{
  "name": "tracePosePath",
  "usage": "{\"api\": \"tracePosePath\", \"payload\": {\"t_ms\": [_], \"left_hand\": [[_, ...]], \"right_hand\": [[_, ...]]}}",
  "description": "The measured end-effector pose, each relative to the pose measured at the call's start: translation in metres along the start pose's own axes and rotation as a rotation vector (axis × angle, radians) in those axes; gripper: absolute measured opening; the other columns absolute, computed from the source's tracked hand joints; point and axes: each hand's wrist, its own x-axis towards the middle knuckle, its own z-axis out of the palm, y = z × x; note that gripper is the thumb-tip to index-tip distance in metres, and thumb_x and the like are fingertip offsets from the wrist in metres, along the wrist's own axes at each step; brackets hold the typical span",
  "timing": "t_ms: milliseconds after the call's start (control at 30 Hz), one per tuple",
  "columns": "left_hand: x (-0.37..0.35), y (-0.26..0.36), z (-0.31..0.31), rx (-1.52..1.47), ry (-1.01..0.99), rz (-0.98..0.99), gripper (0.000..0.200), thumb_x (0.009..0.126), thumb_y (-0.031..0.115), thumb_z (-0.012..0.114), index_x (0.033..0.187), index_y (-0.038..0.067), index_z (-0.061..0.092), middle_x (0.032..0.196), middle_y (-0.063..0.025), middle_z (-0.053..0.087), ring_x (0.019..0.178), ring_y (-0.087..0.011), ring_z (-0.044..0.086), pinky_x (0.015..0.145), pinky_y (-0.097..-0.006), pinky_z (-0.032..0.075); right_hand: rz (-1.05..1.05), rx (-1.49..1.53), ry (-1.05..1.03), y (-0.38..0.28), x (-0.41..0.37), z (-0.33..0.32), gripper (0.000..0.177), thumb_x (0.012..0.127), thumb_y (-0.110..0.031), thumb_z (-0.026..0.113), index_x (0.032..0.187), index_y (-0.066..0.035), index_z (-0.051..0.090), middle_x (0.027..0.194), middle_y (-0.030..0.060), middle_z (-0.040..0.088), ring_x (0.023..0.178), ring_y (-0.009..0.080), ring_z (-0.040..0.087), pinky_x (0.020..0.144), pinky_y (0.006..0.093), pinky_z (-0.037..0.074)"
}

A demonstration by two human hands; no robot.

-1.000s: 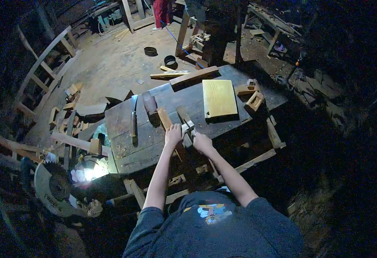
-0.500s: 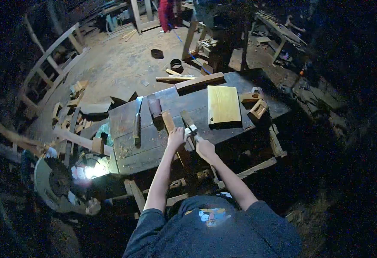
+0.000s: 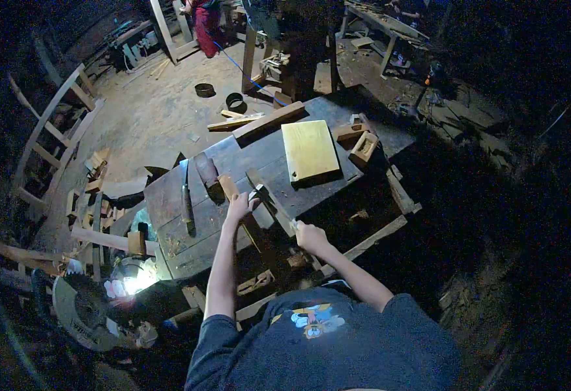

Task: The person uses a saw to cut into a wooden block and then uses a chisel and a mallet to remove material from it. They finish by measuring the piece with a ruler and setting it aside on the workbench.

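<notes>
My left hand [image 3: 238, 206] is closed around a small white, hard-edged piece [image 3: 257, 191], right over a narrow brown wood piece [image 3: 227, 185] on the dark workbench [image 3: 259, 154]. A long, flat greyish strip [image 3: 274, 205] slants past this white piece toward me. At its near end my right hand [image 3: 311, 237] makes a fist, with a pale bit showing by the thumb; the fingers hide what lies inside. Left of my hands lie a dark reddish block [image 3: 208, 174] and a long-bladed tool with a dark handle [image 3: 187, 206].
A pale yellow board [image 3: 311, 152] lies toward the right, beside a wooden hand plane [image 3: 364, 149]. Along the back edge rests a long timber [image 3: 270, 124]. Low on the left stand a toothed circular saw [image 3: 80, 306] and a bright lamp [image 3: 134, 282]. A person in red [image 3: 206, 31] stands far back.
My right hand has drawn away from my left, toward me and to the right, and more of the flat strip shows between them. The whole view has swung, shifting the bench left.
</notes>
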Motion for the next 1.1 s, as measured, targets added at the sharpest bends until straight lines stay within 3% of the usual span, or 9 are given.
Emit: {"api": "tracePosePath", "payload": {"t_ms": [67, 167, 267, 300, 467, 667, 867, 1033, 1100], "left_hand": [[-0.003, 0.003, -0.002, 0.038, -0.015, 0.019, 0.036, 0.071, 0.037, 0.045, 0.079, 0.001, 0.045, 0.078, -0.0144, 0.052, 0.079, -0.033, 0.046, 0.067, -0.0404, 0.038], [-0.019, 0.018, -0.004, 0.306, 0.279, 0.157, 0.027, 0.069, 0.03, 0.047, 0.078, 0.006, 0.044, 0.073, -0.0091, 0.048, 0.075, -0.0244, 0.047, 0.065, -0.032, 0.038], [-0.023, 0.03, 0.012, 0.398, 0.514, 0.125, 0.023, 0.066, 0.013, 0.042, 0.088, 0.009, 0.042, 0.075, -0.0042, 0.045, 0.075, -0.0182, 0.047, 0.062, -0.0289, 0.038], [-0.025, 0.033, 0.018, 0.37, 0.514, 0.077, 0.025, 0.067, 0.011, 0.041, 0.092, 0.008, 0.043, 0.077, -0.0033, 0.044, 0.076, -0.0171, 0.046, 0.062, -0.0277, 0.037], [-0.022, 0.033, 0.012, 0.447, 0.444, -0.005, 0.029, 0.066, 0.011, 0.042, 0.095, 0.007, 0.042, 0.086, -0.003, 0.044, 0.082, -0.0172, 0.043, 0.065, -0.0284, 0.036], [-0.008, 0.016, -0.004, 0.187, 0.044, 0.001, 0.055, 0.052, 0.017, 0.065, 0.1, 0.013, 0.039, 0.096, -0.004, 0.043, 0.098, -0.023, 0.035, 0.078, -0.034, 0.034], [-0.005, 0.009, 0.007, 0.253, 0.142, 0.055, 0.034, 0.065, 0.014, 0.049, 0.098, 0.012, 0.041, 0.095, -0.0045, 0.045, 0.097, -0.0245, 0.037, 0.077, -0.0355, 0.033], [-0.002, 0.001, 0.007, 0.221, 0.12, 0.085, 0.036, 0.062, 0.023, 0.053, 0.093, 0.008, 0.042, 0.092, -0.0075, 0.045, 0.092, -0.0257, 0.038, 0.073, -0.0356, 0.034], [0.001, -0.002, 0.01, 0.224, 0.157, 0.076, 0.04, 0.06, 0.028, 0.056, 0.09, 0.006, 0.042, 0.09, -0.0083, 0.045, 0.09, -0.0263, 0.039, 0.072, -0.0361, 0.035]], "right_hand": [[-0.046, -0.04, -0.064, 0.002, 0.006, -0.007, 0.02, 0.074, -0.022, 0.036, 0.079, -0.004, 0.044, 0.063, 0.0193, 0.052, 0.061, 0.0351, 0.051, 0.054, 0.0441, 0.04], [-0.027, -0.046, -0.144, 0.0, 0.003, -0.013, 0.021, 0.074, -0.022, 0.034, 0.079, -0.003, 0.043, 0.067, 0.0191, 0.053, 0.065, 0.0347, 0.051, 0.057, 0.0428, 0.04], [-0.109, -0.017, -0.173, 0.003, -0.004, 0.002, 0.021, 0.076, -0.021, 0.031, 0.08, -0.002, 0.04, 0.071, 0.0225, 0.051, 0.069, 0.0345, 0.05, 0.058, 0.0433, 0.039], [0.049, 0.03, -0.172, -0.014, -0.01, -0.013, 0.02, 0.076, -0.02, 0.03, 0.081, -0.002, 0.038, 0.067, 0.0221, 0.051, 0.066, 0.0348, 0.051, 0.058, 0.0434, 0.039], [-0.014, -0.009, -0.08, -0.007, -0.004, 0.004, 0.02, 0.076, -0.02, 0.033, 0.08, -0.002, 0.039, 0.06, 0.0217, 0.051, 0.057, 0.0358, 0.051, 0.051, 0.0443, 0.04], [0.024, -0.101, -0.115, -0.002, -0.015, -0.001, 0.019, 0.075, -0.019, 0.034, 0.081, -0.002, 0.039, 0.06, 0.0212, 0.051, 0.057, 0.0352, 0.051, 0.05, 0.0442, 0.04], [-0.044, -0.054, -0.059, -0.008, 0.029, 0.014, 0.025, 0.073, -0.024, 0.036, 0.082, -0.004, 0.047, 0.063, 0.0212, 0.052, 0.062, 0.0354, 0.052, 0.056, 0.0436, 0.041], [-0.122, 0.035, 0.107, -0.038, 0.058, 0.013, 0.025, 0.074, -0.019, 0.033, 0.075, 0.0, 0.049, 0.062, 0.0209, 0.052, 0.06, 0.0338, 0.052, 0.054, 0.0425, 0.041], [-0.089, 0.011, 0.043, -0.034, 0.046, 0.009, 0.024, 0.074, -0.019, 0.033, 0.078, 0.0, 0.048, 0.062, 0.0206, 0.052, 0.059, 0.0341, 0.052, 0.054, 0.0427, 0.041]]}}
